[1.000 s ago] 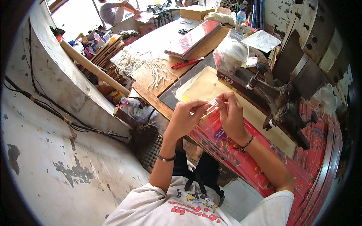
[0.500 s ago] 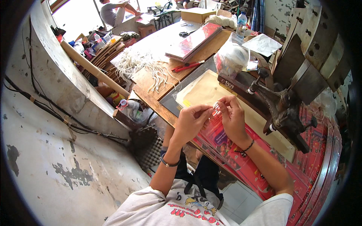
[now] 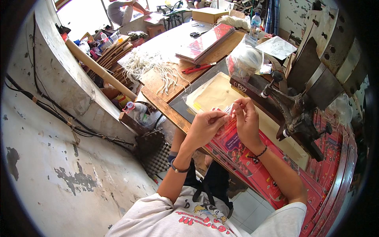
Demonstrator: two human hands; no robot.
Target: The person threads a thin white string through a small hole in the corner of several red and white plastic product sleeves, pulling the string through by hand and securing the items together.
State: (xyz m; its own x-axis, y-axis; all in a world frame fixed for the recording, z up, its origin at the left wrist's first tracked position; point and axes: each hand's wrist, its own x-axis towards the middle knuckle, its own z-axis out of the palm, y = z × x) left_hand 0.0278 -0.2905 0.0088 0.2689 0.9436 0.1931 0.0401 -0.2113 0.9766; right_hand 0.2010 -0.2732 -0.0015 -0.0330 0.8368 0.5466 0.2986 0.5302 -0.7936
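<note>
My left hand (image 3: 208, 128) and my right hand (image 3: 247, 122) meet over the end of a stack of red printed sheets (image 3: 241, 152) in clear plastic. Both have thumb and fingers pinched together on a short piece of white cord (image 3: 228, 109), which shows between the fingertips. Whether the cord passes through the top sheet is hidden by my fingers. Beyond my hands lies a cream board (image 3: 211, 93). A loose bundle of white cords (image 3: 167, 77) spreads over the wooden board to the far left.
A red cutter knife (image 3: 197, 68) and a red-and-white stack of flat packages (image 3: 205, 42) lie farther back, near black scissors (image 3: 196, 34). A dark metal clamp-like machine (image 3: 294, 110) stands at the right, close to a plastic bag (image 3: 244, 59). A peeling wall (image 3: 59, 150) runs along the left.
My hands have shifted very slightly, and more of the white cord shows between the fingertips. Both hands stay pinched over the red sheets.
</note>
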